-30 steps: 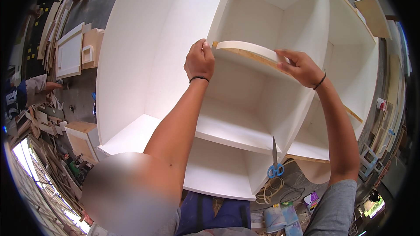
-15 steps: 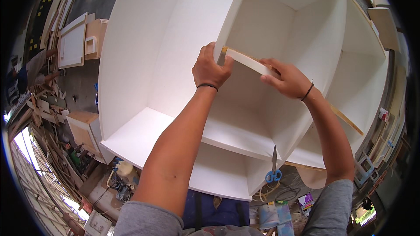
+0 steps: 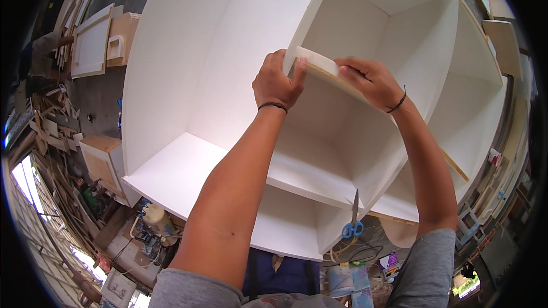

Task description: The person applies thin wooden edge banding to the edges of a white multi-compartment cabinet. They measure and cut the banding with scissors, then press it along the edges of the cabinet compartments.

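Clutter of boards and framed panels (image 3: 91, 45) lines the floor at far left, beside a large white cabinet (image 3: 188, 80) with open compartments. Left hand (image 3: 278, 82) is curled around the near end of a white shelf board (image 3: 322, 67), thumb over its raw edge, next to the upright divider (image 3: 311, 11). Right hand (image 3: 371, 80) presses on the board's top with fingers flat, seemingly gripping its edge, though the underside is hidden. Blue-handled scissors (image 3: 354, 217) rest point-up against the cabinet's lower edge.
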Tool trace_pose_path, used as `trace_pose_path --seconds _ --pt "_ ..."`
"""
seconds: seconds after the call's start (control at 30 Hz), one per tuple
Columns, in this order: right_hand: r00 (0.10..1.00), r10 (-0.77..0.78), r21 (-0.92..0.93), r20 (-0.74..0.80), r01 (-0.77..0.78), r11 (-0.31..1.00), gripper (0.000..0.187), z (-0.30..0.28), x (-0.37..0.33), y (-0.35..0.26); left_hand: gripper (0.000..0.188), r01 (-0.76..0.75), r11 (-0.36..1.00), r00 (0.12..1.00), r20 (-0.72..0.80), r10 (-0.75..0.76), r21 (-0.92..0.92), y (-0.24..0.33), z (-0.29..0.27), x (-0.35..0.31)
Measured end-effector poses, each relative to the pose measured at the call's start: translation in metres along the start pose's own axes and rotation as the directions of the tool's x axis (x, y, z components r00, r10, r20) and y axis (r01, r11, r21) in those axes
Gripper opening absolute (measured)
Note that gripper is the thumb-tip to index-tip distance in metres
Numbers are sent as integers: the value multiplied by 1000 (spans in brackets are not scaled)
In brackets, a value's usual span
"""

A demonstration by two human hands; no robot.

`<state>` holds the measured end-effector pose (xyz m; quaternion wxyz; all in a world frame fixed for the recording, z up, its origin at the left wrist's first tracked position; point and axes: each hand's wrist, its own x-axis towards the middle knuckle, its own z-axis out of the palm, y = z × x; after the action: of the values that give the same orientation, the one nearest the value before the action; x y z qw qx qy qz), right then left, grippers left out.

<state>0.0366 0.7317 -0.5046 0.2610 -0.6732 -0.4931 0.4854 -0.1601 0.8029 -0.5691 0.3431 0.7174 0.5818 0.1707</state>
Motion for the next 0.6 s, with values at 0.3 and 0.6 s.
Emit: trace_pose_path --seconds 0.3,0.6 --pt "995 -70 -313 70 89 946 25 -1 14 28 42 180 982 984 22 -178 -65 3 -3 5" --pt "999 -37 -384 22 42 922 26 5 12 30 38 176 984 984 -6 -176 -11 -1 4 6"
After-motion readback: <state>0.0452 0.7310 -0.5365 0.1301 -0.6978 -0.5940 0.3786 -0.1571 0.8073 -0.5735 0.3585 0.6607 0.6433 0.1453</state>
